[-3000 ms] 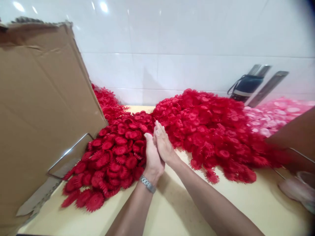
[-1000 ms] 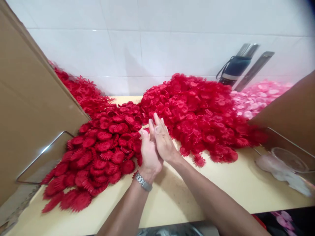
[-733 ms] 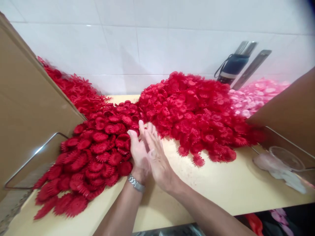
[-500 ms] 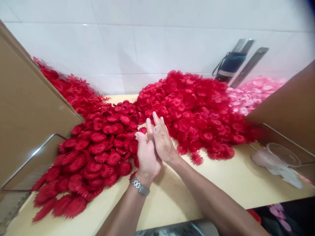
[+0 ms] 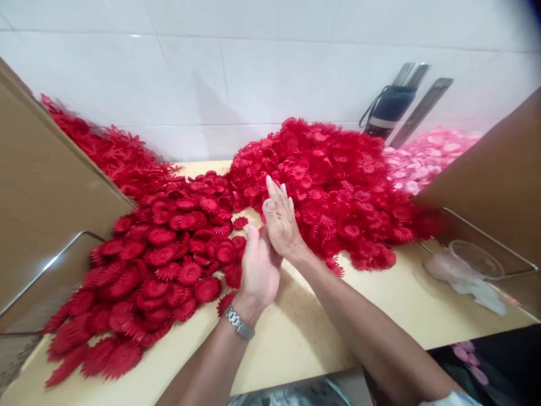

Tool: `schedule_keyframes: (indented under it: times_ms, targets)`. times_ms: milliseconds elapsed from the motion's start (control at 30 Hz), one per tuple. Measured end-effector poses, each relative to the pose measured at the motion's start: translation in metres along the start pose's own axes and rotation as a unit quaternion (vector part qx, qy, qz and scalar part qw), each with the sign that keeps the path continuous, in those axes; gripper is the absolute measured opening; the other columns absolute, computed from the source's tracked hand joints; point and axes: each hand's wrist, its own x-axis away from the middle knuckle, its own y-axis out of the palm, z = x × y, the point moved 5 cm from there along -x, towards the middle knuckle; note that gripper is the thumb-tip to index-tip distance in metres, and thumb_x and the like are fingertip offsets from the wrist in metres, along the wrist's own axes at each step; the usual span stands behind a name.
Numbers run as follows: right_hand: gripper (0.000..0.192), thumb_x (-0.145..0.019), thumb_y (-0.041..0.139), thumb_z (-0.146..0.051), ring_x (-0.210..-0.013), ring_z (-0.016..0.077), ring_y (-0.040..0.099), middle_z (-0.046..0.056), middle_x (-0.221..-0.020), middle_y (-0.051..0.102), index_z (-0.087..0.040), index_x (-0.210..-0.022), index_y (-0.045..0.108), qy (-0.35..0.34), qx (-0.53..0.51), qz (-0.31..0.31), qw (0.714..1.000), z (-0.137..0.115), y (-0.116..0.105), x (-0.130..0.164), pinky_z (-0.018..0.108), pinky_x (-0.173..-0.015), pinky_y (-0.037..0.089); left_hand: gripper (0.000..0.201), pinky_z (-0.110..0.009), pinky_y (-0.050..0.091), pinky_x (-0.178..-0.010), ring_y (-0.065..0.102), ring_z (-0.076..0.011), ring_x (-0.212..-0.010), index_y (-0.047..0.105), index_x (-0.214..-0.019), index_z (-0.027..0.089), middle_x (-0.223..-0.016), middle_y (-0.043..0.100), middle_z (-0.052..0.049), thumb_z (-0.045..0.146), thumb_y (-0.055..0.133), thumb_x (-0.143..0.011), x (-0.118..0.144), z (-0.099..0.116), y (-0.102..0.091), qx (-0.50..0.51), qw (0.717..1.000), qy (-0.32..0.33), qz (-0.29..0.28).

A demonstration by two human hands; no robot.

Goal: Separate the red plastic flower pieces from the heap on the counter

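Note:
My left hand (image 5: 257, 270), with a metal watch (image 5: 239, 323) on its wrist, and my right hand (image 5: 281, 223) are pressed palm to palm with fingers stretched out, the right one set further forward. Nothing shows between the palms. They hover over the yellow table (image 5: 380, 304) in the gap between two heaps of red plastic flower pieces: a left heap (image 5: 169, 259) of round toothed discs and a taller right heap (image 5: 333, 169). My left hand's back is close to the left heap's edge.
Cardboard sheets stand at the left (image 5: 46, 203) and right (image 5: 494, 175), each by a metal wire frame. Thin red star-shaped pieces (image 5: 114, 155) lie at the back left, pink pieces (image 5: 422, 158) at the back right. A dark folded umbrella (image 5: 391, 110) leans on the tiled wall. Clear plastic (image 5: 469, 268) lies right.
My palms have been sliding against each other, briefly parting and meeting again; the right hand is now further forward than the left. The view has tilted down and shifted.

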Motion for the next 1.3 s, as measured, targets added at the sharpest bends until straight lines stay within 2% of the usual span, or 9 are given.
schedule_keyframes:
  times_ms: [133, 300, 400, 500, 600, 733, 867, 1067, 1300]
  targets:
    - [0.054, -0.092, 0.013, -0.048, -0.127, 0.0206, 0.037, 0.008, -0.134, 0.046, -0.022, -0.137, 0.030, 0.039, -0.139, 0.040, 0.989, 0.003, -0.012, -0.002, 0.047, -0.104, 0.031, 0.028, -0.020, 0.048, -0.074, 0.063, -0.0100, -0.069, 0.067, -0.070, 0.014, -0.071, 0.068, -0.002, 0.018, 0.045, -0.086, -0.006, -0.002, -0.020, -0.009, 0.993, 0.001, 0.114]
    - [0.041, -0.090, 0.032, -0.046, -0.095, 0.0169, 0.061, 0.006, -0.102, 0.063, -0.021, -0.114, 0.053, 0.072, -0.221, 0.000, 0.972, -0.004, -0.028, 0.003, 0.033, -0.080, 0.051, 0.029, -0.020, 0.050, -0.067, 0.063, -0.0100, -0.064, 0.066, -0.069, 0.011, -0.070, 0.068, -0.005, 0.014, 0.043, -0.086, -0.012, 0.011, -0.023, -0.016, 0.994, 0.012, 0.106]
    - [0.025, -0.086, 0.047, -0.037, -0.089, 0.0164, 0.061, 0.005, -0.096, 0.063, -0.019, -0.094, 0.062, -0.009, -0.130, -0.095, 0.987, -0.013, -0.034, 0.015, 0.033, -0.079, 0.051, 0.025, -0.019, 0.050, -0.062, 0.063, -0.0100, -0.066, 0.067, -0.080, 0.013, -0.077, 0.068, -0.004, 0.018, 0.043, -0.086, -0.010, 0.020, -0.024, -0.017, 0.991, 0.036, 0.129]
    - [0.032, -0.075, 0.062, -0.034, -0.104, 0.0213, 0.054, 0.007, -0.111, 0.058, -0.021, -0.104, 0.061, -0.107, 0.001, -0.158, 0.982, -0.015, -0.032, 0.033, 0.039, -0.088, 0.048, 0.023, -0.019, 0.050, -0.068, 0.063, -0.0111, -0.078, 0.065, -0.094, 0.016, -0.090, 0.068, -0.004, 0.025, 0.045, -0.087, -0.006, 0.025, -0.023, -0.027, 0.987, 0.059, 0.145]
    - [0.036, -0.076, 0.062, -0.028, -0.114, 0.0224, 0.048, 0.009, -0.120, 0.054, -0.020, -0.110, 0.057, -0.179, 0.078, -0.127, 0.972, -0.014, -0.029, 0.044, 0.040, -0.095, 0.043, 0.025, -0.017, 0.050, -0.067, 0.062, -0.0115, -0.084, 0.063, -0.099, 0.017, -0.096, 0.066, -0.005, 0.028, 0.044, -0.087, -0.004, 0.024, -0.021, -0.026, 0.989, 0.047, 0.141]
    - [0.021, -0.080, 0.057, -0.022, -0.113, 0.0217, 0.048, 0.010, -0.113, 0.059, -0.015, -0.098, 0.062, -0.239, 0.119, -0.048, 0.963, -0.014, -0.035, 0.046, 0.038, -0.096, 0.042, 0.024, -0.014, 0.045, -0.047, 0.058, -0.0076, -0.062, 0.064, -0.091, 0.012, -0.080, 0.064, -0.004, 0.019, 0.041, -0.088, -0.005, 0.017, -0.014, 0.017, 0.995, -0.024, 0.095]
    - [0.018, -0.084, 0.052, -0.023, -0.111, 0.0231, 0.049, 0.012, -0.112, 0.060, -0.014, -0.096, 0.062, -0.266, 0.180, -0.004, 0.947, -0.016, -0.043, 0.047, 0.041, -0.095, 0.040, 0.023, -0.012, 0.043, -0.043, 0.048, -0.0033, -0.046, 0.062, -0.077, 0.009, -0.067, 0.059, -0.002, 0.013, 0.042, -0.087, -0.004, 0.003, -0.009, 0.066, 0.989, -0.117, 0.067]
    - [0.019, -0.087, 0.044, -0.022, -0.111, 0.0214, 0.049, 0.010, -0.104, 0.062, -0.016, -0.096, 0.059, -0.271, 0.217, 0.014, 0.938, -0.015, -0.040, 0.053, 0.043, -0.101, 0.033, 0.015, -0.010, 0.042, -0.044, 0.047, -0.0017, -0.046, 0.058, -0.074, 0.011, -0.061, 0.054, 0.002, 0.007, 0.047, -0.083, -0.001, -0.007, -0.008, 0.087, 0.985, -0.118, 0.095]
    - [0.023, -0.089, 0.038, -0.021, -0.108, 0.0211, 0.050, 0.009, -0.096, 0.062, -0.016, -0.092, 0.059, -0.259, 0.232, -0.001, 0.937, -0.013, -0.030, 0.058, 0.043, -0.103, 0.030, 0.012, -0.010, 0.038, -0.044, 0.047, -0.0026, -0.049, 0.055, -0.066, 0.011, -0.060, 0.053, 0.002, 0.008, 0.054, -0.077, -0.003, -0.006, -0.014, -0.012, 0.994, -0.050, 0.097]
